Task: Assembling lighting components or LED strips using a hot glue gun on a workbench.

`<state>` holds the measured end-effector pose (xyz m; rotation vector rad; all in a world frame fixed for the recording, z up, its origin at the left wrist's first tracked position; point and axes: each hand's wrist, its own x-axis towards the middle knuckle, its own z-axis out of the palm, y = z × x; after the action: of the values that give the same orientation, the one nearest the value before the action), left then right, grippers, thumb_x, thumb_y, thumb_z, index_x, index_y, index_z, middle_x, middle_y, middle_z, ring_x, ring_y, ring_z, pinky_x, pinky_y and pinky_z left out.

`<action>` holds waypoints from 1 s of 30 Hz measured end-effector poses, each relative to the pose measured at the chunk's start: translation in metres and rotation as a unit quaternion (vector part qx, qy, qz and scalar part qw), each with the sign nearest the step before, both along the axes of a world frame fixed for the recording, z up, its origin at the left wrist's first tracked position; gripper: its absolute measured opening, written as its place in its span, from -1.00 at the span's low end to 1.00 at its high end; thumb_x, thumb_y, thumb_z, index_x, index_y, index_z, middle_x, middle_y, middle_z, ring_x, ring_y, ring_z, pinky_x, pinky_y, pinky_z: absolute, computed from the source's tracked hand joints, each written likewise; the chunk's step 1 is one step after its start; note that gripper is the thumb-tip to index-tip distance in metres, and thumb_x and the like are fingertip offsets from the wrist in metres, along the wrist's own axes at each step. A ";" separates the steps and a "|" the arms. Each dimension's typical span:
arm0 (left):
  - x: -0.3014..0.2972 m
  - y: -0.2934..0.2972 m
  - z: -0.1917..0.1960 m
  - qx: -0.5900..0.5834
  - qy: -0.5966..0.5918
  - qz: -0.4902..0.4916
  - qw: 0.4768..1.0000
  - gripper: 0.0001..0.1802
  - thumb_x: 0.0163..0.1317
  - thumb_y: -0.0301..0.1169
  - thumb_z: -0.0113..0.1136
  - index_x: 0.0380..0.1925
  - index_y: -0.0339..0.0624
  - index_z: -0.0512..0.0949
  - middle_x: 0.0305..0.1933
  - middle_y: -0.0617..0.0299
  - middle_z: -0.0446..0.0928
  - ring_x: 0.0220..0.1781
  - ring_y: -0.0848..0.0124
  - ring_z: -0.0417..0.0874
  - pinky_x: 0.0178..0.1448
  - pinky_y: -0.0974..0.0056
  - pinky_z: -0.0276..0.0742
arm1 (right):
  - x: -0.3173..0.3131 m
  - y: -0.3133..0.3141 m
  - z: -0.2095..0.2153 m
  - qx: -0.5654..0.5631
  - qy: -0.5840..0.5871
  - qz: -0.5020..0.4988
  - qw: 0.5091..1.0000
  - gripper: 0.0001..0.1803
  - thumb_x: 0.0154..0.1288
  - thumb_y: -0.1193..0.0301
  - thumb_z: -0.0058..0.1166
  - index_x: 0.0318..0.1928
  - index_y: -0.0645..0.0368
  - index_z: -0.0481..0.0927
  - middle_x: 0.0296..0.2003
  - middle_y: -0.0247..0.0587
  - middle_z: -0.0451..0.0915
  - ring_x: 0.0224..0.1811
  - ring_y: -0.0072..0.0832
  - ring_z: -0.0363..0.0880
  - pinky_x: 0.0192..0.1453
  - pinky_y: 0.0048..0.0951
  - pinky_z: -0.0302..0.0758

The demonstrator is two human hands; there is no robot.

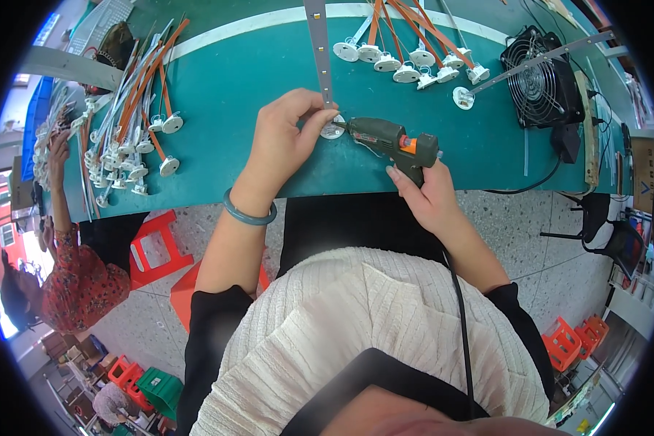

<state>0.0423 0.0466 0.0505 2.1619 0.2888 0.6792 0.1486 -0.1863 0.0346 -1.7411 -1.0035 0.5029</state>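
My left hand point(285, 138) pinches the lower end of a grey LED strip point(319, 54), which stretches away from me toward the far edge. At that end lies a small white round base point(333, 131), partly hidden by my fingertips. My right hand point(427, 198) is wrapped round the handle of a dark green glue gun point(379, 134) with an orange part in its side. The gun's nozzle points left, right beside my left fingertips and the base; whether it touches them I cannot tell.
Strips with white round bases lie bundled on the green table point(247, 69) at left and in a row at far right. A black fan point(541, 78) stands right, beside another strip with a base point(463, 98). A co-worker point(80, 287) sits left near a red stool point(156, 247).
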 end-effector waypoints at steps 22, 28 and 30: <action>-0.005 0.006 0.023 0.025 0.068 -0.053 0.996 -0.95 0.28 -0.59 0.27 -0.34 -0.37 0.59 -0.27 0.14 0.69 -0.28 0.37 0.70 -0.13 0.31 0.61 | 0.008 -0.005 0.009 0.019 0.220 0.010 0.975 -0.63 0.43 0.50 0.10 0.20 0.31 0.46 -0.12 -0.21 0.68 -0.46 -0.68 0.47 -0.37 -0.60 0.45; -0.007 0.006 0.031 0.001 0.126 -0.165 0.978 -0.86 0.31 -0.67 0.13 -0.15 -0.37 0.57 -0.15 0.07 0.63 -0.13 0.28 0.70 -0.01 0.25 0.61 | 0.005 -0.016 0.006 0.044 0.246 0.018 0.968 -0.55 0.44 0.52 0.07 0.28 0.35 0.39 -0.02 -0.14 0.68 -0.41 -0.67 0.47 -0.35 -0.60 0.48; -0.005 0.000 0.027 -0.014 0.077 -0.137 0.987 -0.81 0.28 -0.63 0.13 -0.10 -0.32 0.56 -0.19 -0.04 0.63 -0.16 0.12 0.70 -0.07 0.16 0.60 | 0.004 -0.015 0.006 0.041 0.241 0.020 0.969 -0.56 0.44 0.52 0.08 0.27 0.34 0.40 -0.03 -0.15 0.68 -0.41 -0.67 0.47 -0.35 -0.59 0.49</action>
<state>0.0369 0.0463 0.0777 2.1770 0.0768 0.3515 0.1526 -0.2013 0.0404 -1.4291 -0.6983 0.8504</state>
